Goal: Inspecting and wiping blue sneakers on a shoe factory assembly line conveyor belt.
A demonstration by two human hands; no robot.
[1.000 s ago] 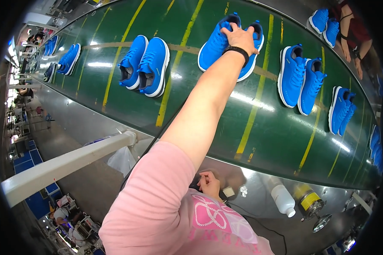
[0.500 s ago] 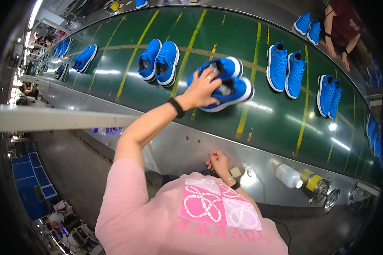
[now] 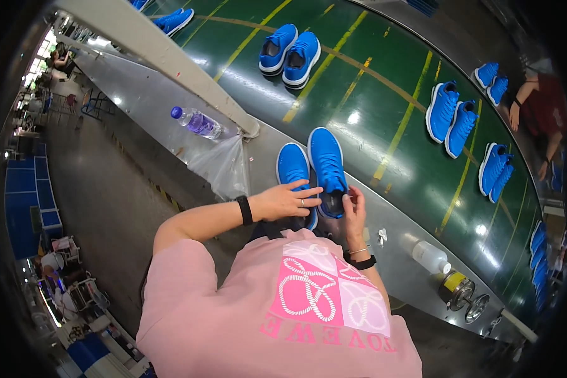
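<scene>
1. Nearest the camera, the person's pink short-sleeved shirt fills the lower middle of the view and hides the near edge of the grey metal table, along with the heels of the shoes.
2. The left hand, with a black band on its wrist, lies flat with fingers spread across the heel end of the left bright blue knit sneaker; they press on it rather than wrap it.
3. The right hand is raised at the opening of the right bright blue knit sneaker, its fingers pinched together there; what they pinch is too small to make out.
4. The two sneakers sit side by side, touching, toes pointing away, on the table strip just before the green conveyor belt.
5. To the right on the table stand a white plastic bottle and round metal tins, well apart from the hands.
6. To the left, a clear plastic bag hangs under a white rail; a clear water bottle with a blue cap lies beyond it.
7. Farther out, more blue sneaker pairs ride the belt with open green between them.
8. At the far right rim, another person's arms are partly cut off.
</scene>
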